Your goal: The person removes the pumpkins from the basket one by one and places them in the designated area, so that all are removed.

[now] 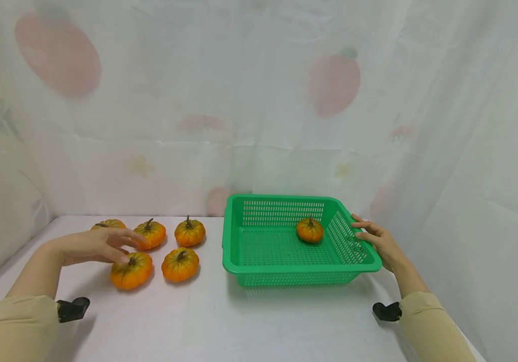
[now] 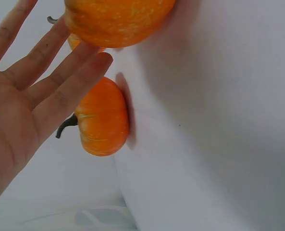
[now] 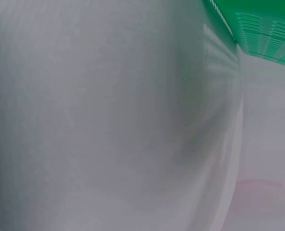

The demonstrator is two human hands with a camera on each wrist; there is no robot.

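Over on the left of the white desk (image 1: 222, 322), the person's left hand (image 1: 93, 245) is stretched out flat, palm down, fingers (image 2: 60, 79) straight and spread, gripping nothing. It hangs over a cluster of five small orange pumpkins. The front-left pumpkin (image 1: 131, 270) lies directly beneath the fingertips, its stem poking up right at the tip of the longest one, so it sits just forward of and below the hand; whether skin actually touches it I cannot tell from the head view. The wrist view shows the open palm with two pumpkins close beyond the fingers. Behind the hand are the back-left pumpkin (image 1: 107, 224), half hidden by the knuckles, and another pumpkin (image 1: 150, 234) just past the fingertips. To the right of those sit the front-right pumpkin (image 1: 180, 264) and the back-right pumpkin (image 1: 190, 232), both clear of the hand. These gourds are round and squat, stems up, with no long axis to speak of. Further right stands a green plastic basket (image 1: 240, 266) with one pumpkin in the basket (image 1: 309, 230) towards its far right corner. The right hand (image 1: 378, 241) rests against the basket's right rim, fingers loosely extended along it rather than wrapped round. The left hand is much the nearer one to the loose pumpkins.
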